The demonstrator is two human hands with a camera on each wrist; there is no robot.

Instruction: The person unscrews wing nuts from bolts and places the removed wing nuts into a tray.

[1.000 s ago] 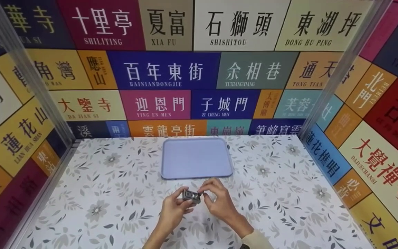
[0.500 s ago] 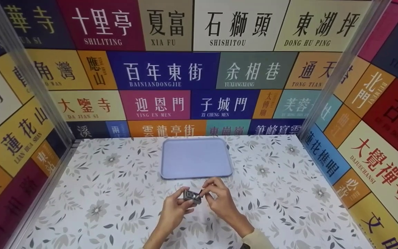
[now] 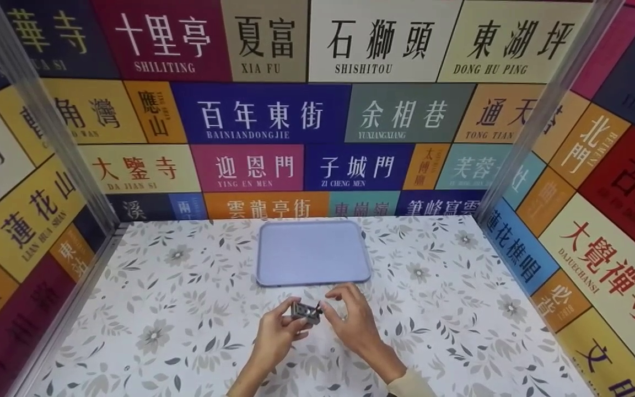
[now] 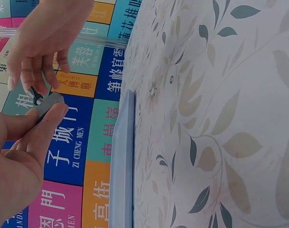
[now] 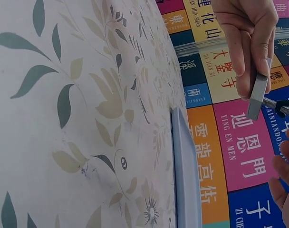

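My left hand point(image 3: 276, 333) pinches a small grey metal block point(image 3: 303, 313) between thumb and fingers, above the near middle of the table. In the right wrist view, a threaded bolt point(image 5: 269, 101) sticks out of the block's side. It carries a small dark nut-like piece point(image 5: 281, 109), whose exact kind is unclear. Just right of the bolt is my right hand point(image 3: 355, 326), its fingers loosely bent and spread. The right wrist view shows a gap between those fingers and the bolt. The left fingers hide part of the block point(image 4: 48, 104).
Beyond the hands, a pale lilac tray point(image 3: 315, 253) lies on the table point(image 3: 196, 292), which has a leaf-and-flower pattern. Panels printed with large characters point(image 3: 262, 113) enclose the back and both sides.
My right fingers were at the dark piece on the bolt; now they have parted and come off it. The left hand and block have hardly moved.
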